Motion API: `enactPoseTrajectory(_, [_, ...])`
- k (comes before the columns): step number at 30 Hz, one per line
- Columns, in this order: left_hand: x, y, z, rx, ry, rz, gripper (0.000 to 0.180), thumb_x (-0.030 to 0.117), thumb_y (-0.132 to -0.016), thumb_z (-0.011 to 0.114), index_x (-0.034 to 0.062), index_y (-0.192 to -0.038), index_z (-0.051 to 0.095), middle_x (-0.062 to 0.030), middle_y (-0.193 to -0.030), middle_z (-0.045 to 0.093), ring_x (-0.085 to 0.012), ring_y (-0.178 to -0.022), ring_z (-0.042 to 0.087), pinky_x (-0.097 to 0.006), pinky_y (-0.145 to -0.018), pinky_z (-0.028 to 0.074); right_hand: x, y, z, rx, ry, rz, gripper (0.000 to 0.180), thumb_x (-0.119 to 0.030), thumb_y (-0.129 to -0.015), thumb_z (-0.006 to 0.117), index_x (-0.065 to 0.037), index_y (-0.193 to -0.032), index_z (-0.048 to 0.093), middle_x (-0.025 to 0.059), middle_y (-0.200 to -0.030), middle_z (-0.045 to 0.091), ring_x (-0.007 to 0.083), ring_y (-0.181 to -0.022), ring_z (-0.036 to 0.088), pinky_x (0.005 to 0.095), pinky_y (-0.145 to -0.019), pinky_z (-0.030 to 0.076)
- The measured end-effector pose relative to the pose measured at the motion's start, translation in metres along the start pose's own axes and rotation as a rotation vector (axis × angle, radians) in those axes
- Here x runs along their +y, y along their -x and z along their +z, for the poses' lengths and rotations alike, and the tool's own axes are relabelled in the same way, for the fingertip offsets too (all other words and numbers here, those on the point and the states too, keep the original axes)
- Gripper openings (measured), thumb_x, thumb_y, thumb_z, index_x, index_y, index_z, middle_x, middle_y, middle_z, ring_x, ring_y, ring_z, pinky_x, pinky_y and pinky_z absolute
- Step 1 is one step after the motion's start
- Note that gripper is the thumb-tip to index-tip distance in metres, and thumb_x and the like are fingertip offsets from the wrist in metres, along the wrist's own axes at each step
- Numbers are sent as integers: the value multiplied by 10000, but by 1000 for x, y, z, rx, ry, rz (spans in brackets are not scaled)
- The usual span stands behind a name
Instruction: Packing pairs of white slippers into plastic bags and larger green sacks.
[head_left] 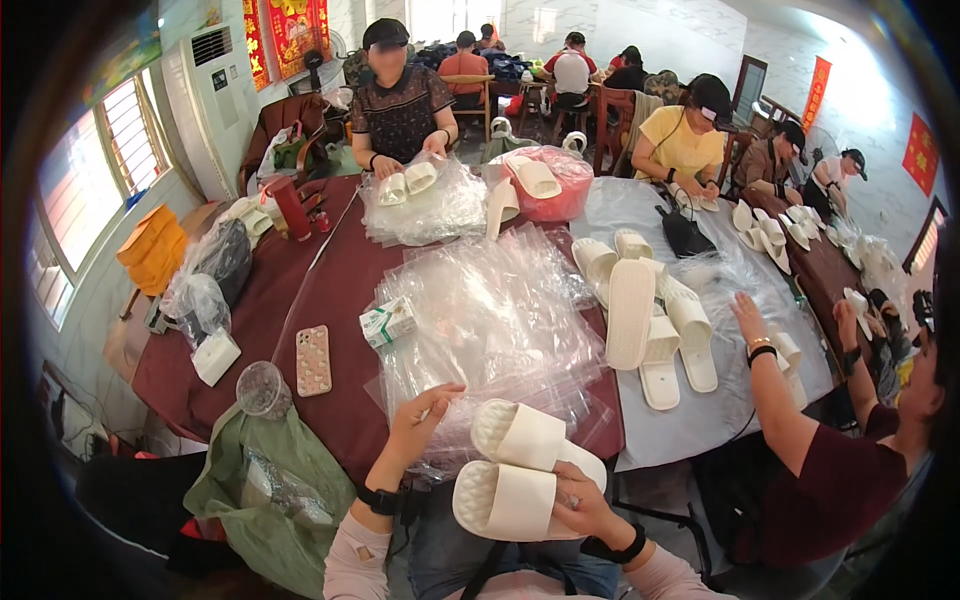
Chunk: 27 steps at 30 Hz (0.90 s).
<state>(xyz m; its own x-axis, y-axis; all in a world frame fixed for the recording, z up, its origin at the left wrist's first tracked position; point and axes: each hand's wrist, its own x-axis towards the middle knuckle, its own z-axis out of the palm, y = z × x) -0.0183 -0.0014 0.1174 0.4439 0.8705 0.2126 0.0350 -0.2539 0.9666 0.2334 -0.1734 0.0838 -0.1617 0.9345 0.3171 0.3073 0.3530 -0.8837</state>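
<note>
Low in front of me, my right hand point(588, 507) grips a pair of cream slippers point(512, 502) by the side, thumb on top. They lie side by side, padded insoles facing up and toes pointing left. My left hand point(420, 422) is to the left of the slippers, at the near edge of a wide pile of clear plastic bags point(480, 310). Its fingers are stretched out with a gap at the thumb, and I see nothing held in them. Whether the fingertips touch the top bag, I cannot tell.
Several loose slippers point(628, 315) lie right of the bags. Left are a phone point(313, 360), a small box point(388, 322), a clear tub point(264, 390) and a green sack point(275, 480). A co-worker's arm point(770, 385) reaches in at right; another person point(402, 110) handles slippers opposite.
</note>
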Motion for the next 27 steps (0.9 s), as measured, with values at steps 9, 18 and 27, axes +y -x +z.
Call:
enactPoseTrajectory(9, [1,21,18,-48,-460,328,266,60,-878,545,68,-1131,628,-103,-1202,604,-329,-1203,489,-402,-1018,350,-2,-15,-7,197,422,-133,333,-87,-668,716,-36,-983,622,182,-1080,543,322,-898,528,402,-741,418])
enactPoseTrajectory(18, [8,32,59,-33,-687,390,301,81,-827,608,144,-1119,648,-26,-1203,607,-310,-1196,470,-460,-1017,292,-19,-38,21,289,712,-160,285,-160,-665,720,-15,-863,575,201,-1078,533,353,-985,539,440,-788,412])
enactPoseTrajectory(27, [19,36,76,-92,-678,426,335,117,-810,640,173,-1140,637,-1,-1206,603,-297,-1218,456,-507,-1039,233,0,-27,18,581,650,9,332,-72,-616,714,8,-922,613,210,-1010,548,376,-904,533,430,-766,424])
